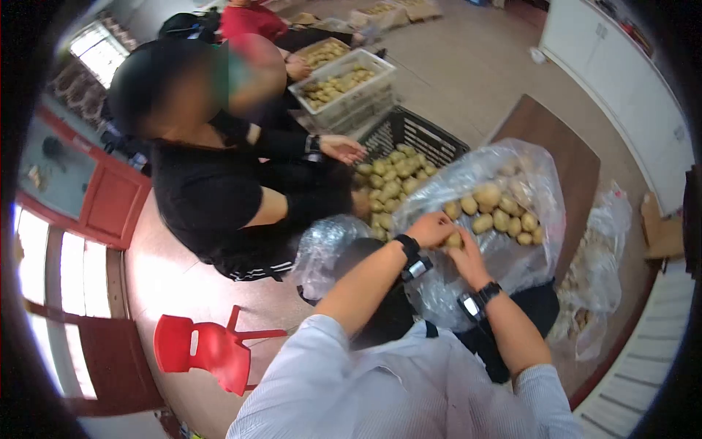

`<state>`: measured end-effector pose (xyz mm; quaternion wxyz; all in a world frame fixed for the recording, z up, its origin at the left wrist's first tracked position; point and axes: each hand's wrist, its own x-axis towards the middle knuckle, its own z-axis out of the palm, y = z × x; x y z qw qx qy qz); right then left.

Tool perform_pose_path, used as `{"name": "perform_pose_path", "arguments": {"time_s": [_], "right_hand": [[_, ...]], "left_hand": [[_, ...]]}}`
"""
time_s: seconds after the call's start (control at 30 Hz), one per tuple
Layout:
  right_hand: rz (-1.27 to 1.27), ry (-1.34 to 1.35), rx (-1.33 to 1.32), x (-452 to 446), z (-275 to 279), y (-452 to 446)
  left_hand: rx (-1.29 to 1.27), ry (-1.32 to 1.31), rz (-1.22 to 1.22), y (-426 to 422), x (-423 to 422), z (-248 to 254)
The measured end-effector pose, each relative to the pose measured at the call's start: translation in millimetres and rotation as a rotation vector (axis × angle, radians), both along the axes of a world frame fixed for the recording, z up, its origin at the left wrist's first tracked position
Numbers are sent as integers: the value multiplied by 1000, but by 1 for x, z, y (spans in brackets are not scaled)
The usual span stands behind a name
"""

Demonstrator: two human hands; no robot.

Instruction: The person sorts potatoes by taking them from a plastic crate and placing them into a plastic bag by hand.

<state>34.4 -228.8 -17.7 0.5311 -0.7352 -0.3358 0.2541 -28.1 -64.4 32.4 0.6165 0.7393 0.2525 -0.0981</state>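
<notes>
A small yellow-brown potato (454,240) is between my two hands, over the near edge of a clear plastic bag (431,274). My left hand (430,230) has its fingers curled at the potato's left side. From the right and below, my right hand (468,260) grips it with thumb and fingers. Just beyond my hands, a pile of potatoes (502,219) lies in the opened bag, some blurred behind the plastic. My wrists each wear a black band with a small device.
To the left, a seated co-worker (212,190) reaches over a black crate (431,137) of greenish potatoes. White crates (351,99) and another person (252,22) are farther back. A red chair (212,351) stands lower left; a brown board (559,146) and plastic bag (596,271) lie right.
</notes>
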Motion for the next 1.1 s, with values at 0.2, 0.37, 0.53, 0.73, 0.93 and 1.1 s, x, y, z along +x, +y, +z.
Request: {"name": "perform_pose_path", "arguments": {"time_s": [0.2,0.37,0.53,0.73,0.93,1.1], "right_hand": [[80,582,111,-5,23,-1],[10,782,96,-6,51,-1],[-108,522,113,-4,59,4],[-101,42,-42,7,13,1],[-79,-559,-232,3,8,-3],[26,-820,-332,6,11,-1]], "left_hand": [[-181,8,-62,2,-2,4],[-449,79,-30,5,-4,11],[-561,-4,-51,16,-7,23],[-691,-226,287,41,-5,19],[-875,-351,538,85,-15,2],[-943,-374,844,102,-14,-13]]}}
